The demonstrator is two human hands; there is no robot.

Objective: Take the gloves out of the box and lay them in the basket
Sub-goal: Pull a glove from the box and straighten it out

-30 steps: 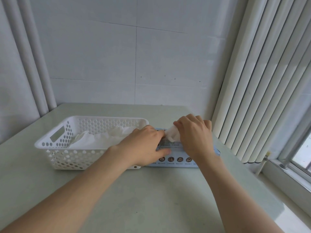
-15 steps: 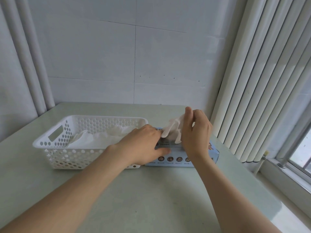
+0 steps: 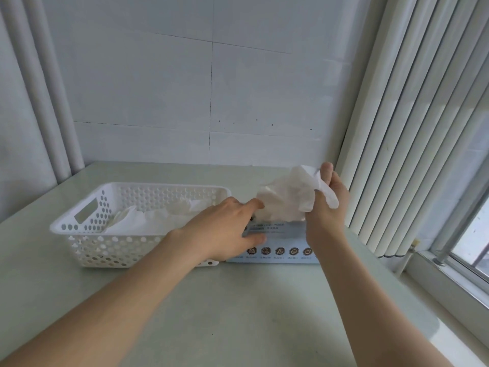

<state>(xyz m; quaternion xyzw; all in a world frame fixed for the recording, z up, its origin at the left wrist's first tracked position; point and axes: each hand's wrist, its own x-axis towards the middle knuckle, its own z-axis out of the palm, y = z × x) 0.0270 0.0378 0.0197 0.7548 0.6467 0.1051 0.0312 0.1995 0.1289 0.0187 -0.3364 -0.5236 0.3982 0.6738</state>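
R hand (image 3: 326, 205) is raised over the box (image 3: 280, 251), thumb and fingers pinching a crumpled white glove (image 3: 287, 200) near its top. One glove finger drapes down across the hand on the side toward the blinds (image 3: 410, 133). The glove's lower end hangs down to the box top; can't tell if it's fully out of the slot. L hand (image 3: 225, 231) lies flat on the box's left end, fingers fairly straight, pressing down and gripping nothing. Its fingertips sit right by the hanging glove. The box is pale blue w/ a row of round icons on its front. It lies on the table (image 3: 238, 313), touching the right side of the basket (image 3: 87, 229). The basket — white, perforated, w/ a handle slot at its left end — holds a loose pile of white gloves (image 3: 148, 221). Wall (image 3: 185, 88) is behind, window (image 3: 471, 242) at far right.
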